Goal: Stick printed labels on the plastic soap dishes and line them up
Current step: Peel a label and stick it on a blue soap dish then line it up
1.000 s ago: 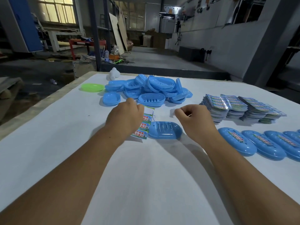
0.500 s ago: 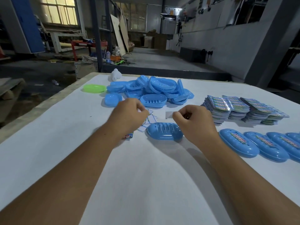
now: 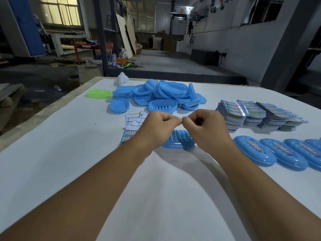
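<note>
A blue soap dish (image 3: 180, 141) lies upside down on the white table (image 3: 69, 153), just under my hands. My left hand (image 3: 156, 126) and my right hand (image 3: 205, 126) hover above it with curled fingers. Their fingertips meet over the dish and pinch a small label that is mostly hidden between them. Loose label sheets (image 3: 133, 120) lie on the table by my left wrist. To the right, a row of labelled blue dishes (image 3: 253, 152) runs toward the table's right edge.
A heap of unlabelled blue dishes (image 3: 166, 94) sits at the back, with a green dish (image 3: 99, 93) and a white object (image 3: 122, 78) to its left. Stacks of printed labels (image 3: 257, 115) stand at the right. The table's left edge drops to the workshop floor.
My left hand has left the label sheets and moved right and up to meet my right hand. Both hands now pinch together above the dish.
</note>
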